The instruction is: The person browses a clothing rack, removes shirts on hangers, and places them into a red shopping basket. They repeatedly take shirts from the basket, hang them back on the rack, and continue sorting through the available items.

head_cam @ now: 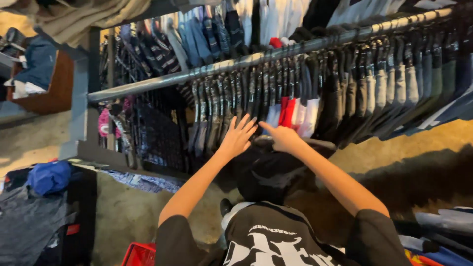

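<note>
Both hands point(261, 135) among hanging garments point(276, 93)

A long grey metal rail point(207, 71) runs slantwise across the view and carries a tight row of hung garments point(345, 83) — mostly dark ones, with a few white and red pieces point(290, 111) near the middle. Above it a second row of hanging clothes point(212, 29) shows striped, blue and white cloth. Below, the tan floor point(123, 212) bears a heap of dark cloth point(29, 221) at the left — a blue bundle point(49, 176) lies on top of it.
</note>
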